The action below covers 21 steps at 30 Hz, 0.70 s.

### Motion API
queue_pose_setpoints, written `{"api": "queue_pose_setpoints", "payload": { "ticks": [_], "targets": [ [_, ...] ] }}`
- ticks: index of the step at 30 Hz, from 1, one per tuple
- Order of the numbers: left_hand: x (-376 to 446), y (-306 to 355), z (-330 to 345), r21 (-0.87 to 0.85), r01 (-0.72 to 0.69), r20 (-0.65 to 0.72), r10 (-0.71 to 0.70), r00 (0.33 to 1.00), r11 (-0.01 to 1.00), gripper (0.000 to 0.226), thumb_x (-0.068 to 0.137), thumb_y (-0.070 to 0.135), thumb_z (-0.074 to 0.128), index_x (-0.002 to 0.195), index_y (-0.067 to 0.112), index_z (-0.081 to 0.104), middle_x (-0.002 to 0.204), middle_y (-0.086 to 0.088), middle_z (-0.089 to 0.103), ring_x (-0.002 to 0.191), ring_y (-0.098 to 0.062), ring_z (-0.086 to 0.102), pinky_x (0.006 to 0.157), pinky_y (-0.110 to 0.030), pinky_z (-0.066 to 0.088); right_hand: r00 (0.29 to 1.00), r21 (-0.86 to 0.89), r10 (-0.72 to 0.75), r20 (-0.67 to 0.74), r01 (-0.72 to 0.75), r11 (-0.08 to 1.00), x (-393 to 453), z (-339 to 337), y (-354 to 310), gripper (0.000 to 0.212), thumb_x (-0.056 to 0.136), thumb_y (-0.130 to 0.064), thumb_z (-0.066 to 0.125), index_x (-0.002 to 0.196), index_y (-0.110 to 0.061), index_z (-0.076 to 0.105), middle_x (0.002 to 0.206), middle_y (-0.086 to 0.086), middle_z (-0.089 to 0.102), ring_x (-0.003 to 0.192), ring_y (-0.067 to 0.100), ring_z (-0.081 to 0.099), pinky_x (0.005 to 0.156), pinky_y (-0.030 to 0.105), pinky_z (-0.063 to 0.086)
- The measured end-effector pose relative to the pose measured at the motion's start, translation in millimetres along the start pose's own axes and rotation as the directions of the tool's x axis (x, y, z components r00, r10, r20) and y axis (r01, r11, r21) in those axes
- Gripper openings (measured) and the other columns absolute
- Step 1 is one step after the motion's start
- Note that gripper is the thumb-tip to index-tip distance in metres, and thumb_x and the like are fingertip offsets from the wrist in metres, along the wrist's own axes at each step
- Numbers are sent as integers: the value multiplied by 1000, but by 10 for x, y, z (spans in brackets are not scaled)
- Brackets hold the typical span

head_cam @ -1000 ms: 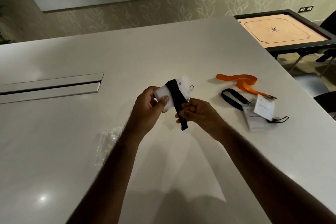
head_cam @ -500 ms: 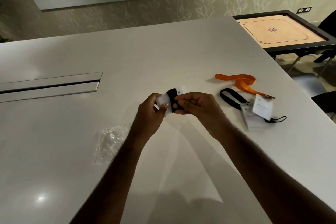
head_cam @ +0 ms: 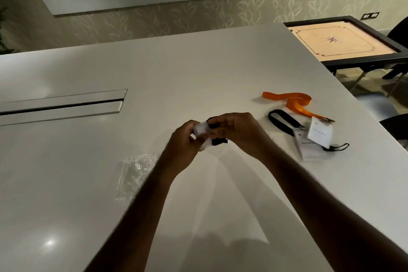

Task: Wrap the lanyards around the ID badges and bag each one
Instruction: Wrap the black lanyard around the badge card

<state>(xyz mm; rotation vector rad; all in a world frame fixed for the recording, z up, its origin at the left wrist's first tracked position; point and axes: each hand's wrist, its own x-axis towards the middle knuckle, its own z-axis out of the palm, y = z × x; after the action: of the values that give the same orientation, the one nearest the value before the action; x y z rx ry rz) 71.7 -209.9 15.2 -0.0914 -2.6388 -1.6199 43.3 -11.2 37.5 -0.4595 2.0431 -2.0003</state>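
With the left hand [head_cam: 185, 139] gripping a white badge [head_cam: 202, 131] and the right hand [head_cam: 237, 130] pinching its black strap [head_cam: 217, 142], any slackened pinch risked unwinding the wrap.

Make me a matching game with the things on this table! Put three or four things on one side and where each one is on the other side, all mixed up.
Things:
1. orange lanyard
2. clear plastic bag
3. wrapped badge
4. game board

Places:
A. held in both hands above the table
B. on its own stand, past the table's far right corner
C. lying flat on the table, left of the left arm
D. lying loose on the table, at the right, behind the black lanyard

Pairs: 1-D, 2-C, 3-A, 4-B
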Motion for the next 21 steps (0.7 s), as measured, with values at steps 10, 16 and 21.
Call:
{"api": "queue_pose_setpoints", "payload": {
  "ticks": [10,16,21],
  "targets": [
    [-61,5,13,-66,17,95,-10,995,998,21,85,37,69,100,23,64,93,-5,70,69,-19,62,69,-42,53,962,-613,-250,-106,135,778,22,-34,11,9,96,-28,75,102,-28,81,101,-11,61,94,5,57,89,26,43],
    [-55,2,-46,-119,62,116,-48,992,991,23,82,39,74,102,30,68,95,2,73,84,-39,68,83,-60,57,954,-623,-250,-163,97,776,-30,7,16,18,97,-39,69,114,-45,67,100,-33,68,108,-6,59,112,42,31],
    [-73,10,-64,-213,79,125,-53,991,974,48,72,50,77,109,19,68,106,-15,72,99,-51,66,89,-69,55,964,-537,-252,-88,167,827,-66,30,30,16,103,-27,61,110,-40,56,102,-21,69,104,14,67,100,55,50]
  ]
}}
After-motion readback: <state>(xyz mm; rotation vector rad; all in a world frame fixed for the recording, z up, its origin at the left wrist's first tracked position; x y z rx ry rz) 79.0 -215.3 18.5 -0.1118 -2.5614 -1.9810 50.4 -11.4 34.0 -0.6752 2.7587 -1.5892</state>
